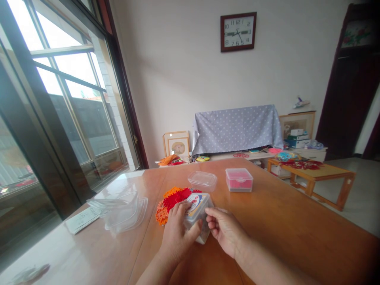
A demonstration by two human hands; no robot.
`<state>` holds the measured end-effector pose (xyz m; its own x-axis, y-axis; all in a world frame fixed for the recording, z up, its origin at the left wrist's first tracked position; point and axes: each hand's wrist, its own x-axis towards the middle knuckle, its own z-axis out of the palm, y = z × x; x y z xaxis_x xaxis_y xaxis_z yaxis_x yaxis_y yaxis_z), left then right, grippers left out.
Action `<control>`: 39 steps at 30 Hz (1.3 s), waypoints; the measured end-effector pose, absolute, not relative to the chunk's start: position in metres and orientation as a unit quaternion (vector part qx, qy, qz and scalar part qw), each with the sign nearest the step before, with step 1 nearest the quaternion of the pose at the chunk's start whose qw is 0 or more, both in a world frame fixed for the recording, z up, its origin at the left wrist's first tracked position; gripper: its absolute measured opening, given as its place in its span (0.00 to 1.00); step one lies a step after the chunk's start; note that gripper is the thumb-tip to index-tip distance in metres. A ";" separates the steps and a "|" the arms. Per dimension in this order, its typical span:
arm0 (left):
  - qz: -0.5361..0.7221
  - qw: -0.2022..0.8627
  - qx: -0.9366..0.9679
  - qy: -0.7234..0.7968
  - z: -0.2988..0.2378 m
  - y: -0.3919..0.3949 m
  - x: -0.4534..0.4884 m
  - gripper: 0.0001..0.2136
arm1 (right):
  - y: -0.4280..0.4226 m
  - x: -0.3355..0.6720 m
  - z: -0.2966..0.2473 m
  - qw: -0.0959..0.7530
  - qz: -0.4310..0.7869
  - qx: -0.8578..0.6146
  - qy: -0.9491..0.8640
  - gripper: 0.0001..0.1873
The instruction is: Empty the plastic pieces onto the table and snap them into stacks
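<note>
A small clear plastic box [199,213] with a printed label on its lid is gripped from both sides above the wooden table [282,221]. My left hand [177,233] wraps its left side with fingers on the lid. At the box's right side my right hand [225,231] holds it with curled fingers. Just behind the box lies a pile of red and orange interlocking plastic pieces [172,200].
An empty clear tub [202,181] and a lidded tub with pink contents [239,179] stand farther back. Clear lids and containers [124,206] and a white paper [83,219] lie at the left. A low wooden table [314,174] stands beyond.
</note>
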<state>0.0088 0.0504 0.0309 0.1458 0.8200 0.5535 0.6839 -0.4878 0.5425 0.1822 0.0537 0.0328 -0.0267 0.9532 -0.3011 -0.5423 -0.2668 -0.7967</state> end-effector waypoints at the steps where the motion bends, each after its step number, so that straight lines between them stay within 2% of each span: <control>1: 0.417 0.083 0.755 0.499 0.032 0.050 0.009 0.21 | 0.053 0.182 0.034 0.557 0.677 -0.415 -0.242 0.13; 6: 0.401 0.088 0.774 0.483 0.034 0.046 0.012 0.24 | 0.050 0.183 0.040 0.582 0.675 -0.365 -0.268 0.16; 10: 0.405 0.094 0.775 0.476 0.034 0.047 0.011 0.24 | 0.055 0.192 0.041 0.562 0.665 -0.381 -0.313 0.20; 17: 0.432 0.122 0.762 0.467 0.033 0.045 0.010 0.22 | 0.066 0.202 0.036 0.545 0.624 -0.432 -0.356 0.13; 26: 0.521 0.234 0.691 0.443 0.033 0.050 0.009 0.18 | 0.064 0.203 0.033 0.529 0.587 -0.463 -0.401 0.11; 30: 0.562 0.284 0.635 0.448 0.036 0.052 0.010 0.17 | 0.064 0.206 0.033 0.512 0.554 -0.479 -0.449 0.14; 33: 0.575 0.311 0.593 0.470 0.036 0.054 0.009 0.19 | 0.067 0.208 0.032 0.498 0.498 -0.507 -0.497 0.13; 39: 0.584 0.368 0.525 0.497 0.034 0.058 0.003 0.22 | 0.068 0.214 0.033 0.507 0.265 -0.526 -0.629 0.15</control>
<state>0.0033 0.0580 0.0343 -0.1772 0.9526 0.2471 0.0916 -0.2341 0.9679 0.2139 0.0682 0.0328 0.0674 0.9310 0.3587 0.3940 0.3055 -0.8669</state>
